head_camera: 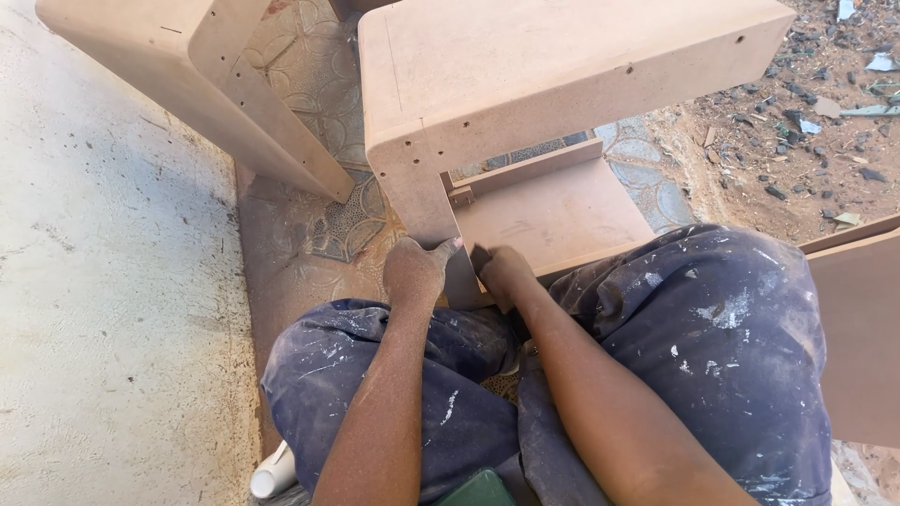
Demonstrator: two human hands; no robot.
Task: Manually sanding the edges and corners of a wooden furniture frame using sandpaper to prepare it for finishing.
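We are crouched over a small fibreboard cabinet (562,66), both hands down at the lower end of its near leg (422,201); our knees in paint-flecked blue trousers (712,319) frame the work on either side. The left hand (412,272) is closed around the foot of that leg, thumb pointing up along its edge; the right hand (504,274) is curled tight just beside it, pressed where the leg meets the lower shelf (553,215); whether its fingers pinch something small we cannot tell, since they are folded under.

We judge the step in hand to be work on that corner joint, steadying or rubbing the leg's bottom edge; the next move seems to call for a firm hold with the left while the right does the fine work, kept low and close to the joint.

The cabinet stands directly in front of us, its top tilted away, its leg touching both hands; a thin rail (530,169) runs along the shelf's far edge, well above the knuckles. A second fibreboard piece (187,84) leans to the left, apart from the hands; another flat board (858,337) sits at the right knee. Patterned floor (328,225) lies beneath, pale concrete (103,281) to the left, littered dirt (806,141) to the right; a white tube (272,476) and a green object (478,489) show near our feet.
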